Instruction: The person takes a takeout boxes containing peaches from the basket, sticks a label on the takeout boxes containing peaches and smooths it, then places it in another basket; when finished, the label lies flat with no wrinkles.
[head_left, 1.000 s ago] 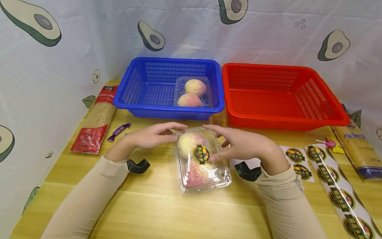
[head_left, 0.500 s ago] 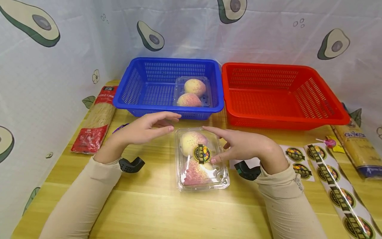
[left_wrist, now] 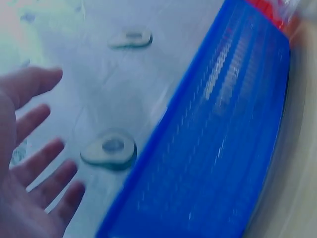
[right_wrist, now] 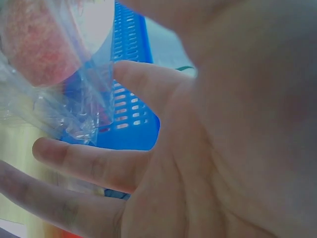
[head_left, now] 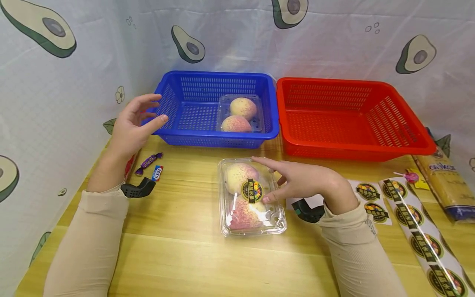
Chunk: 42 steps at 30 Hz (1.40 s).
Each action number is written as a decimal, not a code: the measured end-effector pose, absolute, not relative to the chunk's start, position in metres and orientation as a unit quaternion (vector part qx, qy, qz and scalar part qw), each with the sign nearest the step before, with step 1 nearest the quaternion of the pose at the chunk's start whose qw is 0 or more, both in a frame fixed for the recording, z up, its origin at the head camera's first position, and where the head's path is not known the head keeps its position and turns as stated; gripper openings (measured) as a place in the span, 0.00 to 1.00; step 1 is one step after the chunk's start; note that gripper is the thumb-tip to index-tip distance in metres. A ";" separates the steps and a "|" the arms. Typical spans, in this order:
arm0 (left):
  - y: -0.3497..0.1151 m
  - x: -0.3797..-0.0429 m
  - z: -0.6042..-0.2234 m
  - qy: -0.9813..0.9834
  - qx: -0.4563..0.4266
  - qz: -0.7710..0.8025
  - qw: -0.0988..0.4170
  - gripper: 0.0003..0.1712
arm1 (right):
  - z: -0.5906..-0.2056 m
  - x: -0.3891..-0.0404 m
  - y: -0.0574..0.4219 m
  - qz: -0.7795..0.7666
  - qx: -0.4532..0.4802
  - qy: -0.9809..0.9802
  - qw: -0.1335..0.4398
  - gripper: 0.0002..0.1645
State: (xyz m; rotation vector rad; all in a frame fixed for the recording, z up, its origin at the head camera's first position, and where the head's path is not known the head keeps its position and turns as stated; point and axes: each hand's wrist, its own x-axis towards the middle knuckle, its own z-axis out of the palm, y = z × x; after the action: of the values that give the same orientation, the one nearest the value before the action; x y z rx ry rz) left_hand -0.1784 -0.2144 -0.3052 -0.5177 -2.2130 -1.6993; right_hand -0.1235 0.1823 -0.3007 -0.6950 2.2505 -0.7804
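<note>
In the head view a clear plastic clamshell box point(head_left: 222, 206) stands on the table with two peaches point(head_left: 236, 173) inside. A round black-and-gold fruit sticker point(head_left: 252, 191) is on its lid. My right hand point(head_left: 311, 181) is at the box's right side, thumb tip over the lid beside the sticker; in the right wrist view its fingers point(right_wrist: 99, 161) are extended along the plastic. Raised at the left end of the blue basket point(head_left: 213, 138), my left hand point(head_left: 130, 126) holds nothing, its fingers point(left_wrist: 44, 158) loosely spread in the left wrist view.
Inside the blue basket lies another box of peaches point(head_left: 243, 108). A red basket point(head_left: 356, 144) adjoins it. Purple candy point(head_left: 149, 163) and a small blue packet point(head_left: 157, 173) lie at left. Sticker sheets point(head_left: 419, 231), a lollipop point(head_left: 411, 177) and a pasta bag point(head_left: 447, 181) are at right.
My left hand has left the box's upper left edge and moved left and up to the blue basket's end, partly covering the red noodle packet. The right hand stays by the box.
</note>
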 end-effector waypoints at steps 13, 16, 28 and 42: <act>-0.243 -0.202 -0.333 -0.840 0.039 -0.542 0.005 0.53 | -0.313 -0.130 0.178 -0.362 -0.287 0.816 0.348 0.61; -0.243 -0.203 -0.336 -0.836 0.056 -0.545 -0.016 0.53 | -0.316 -0.132 0.175 -0.363 -0.300 0.817 0.333 0.60; -0.242 -0.205 -0.340 -0.829 0.038 -0.556 -0.034 0.52 | -0.323 -0.130 0.153 -0.484 -0.262 0.783 0.290 0.58; -0.239 -0.204 -0.341 -0.826 0.041 -0.562 -0.025 0.51 | -0.324 -0.125 0.132 -0.543 -0.224 0.781 0.211 0.44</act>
State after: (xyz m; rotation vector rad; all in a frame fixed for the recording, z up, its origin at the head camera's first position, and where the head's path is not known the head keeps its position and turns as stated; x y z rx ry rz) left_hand -0.2037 -0.2392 -0.3407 0.1309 -2.6357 -1.7935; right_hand -0.1249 0.1320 -0.3240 -0.6225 2.1717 -1.5086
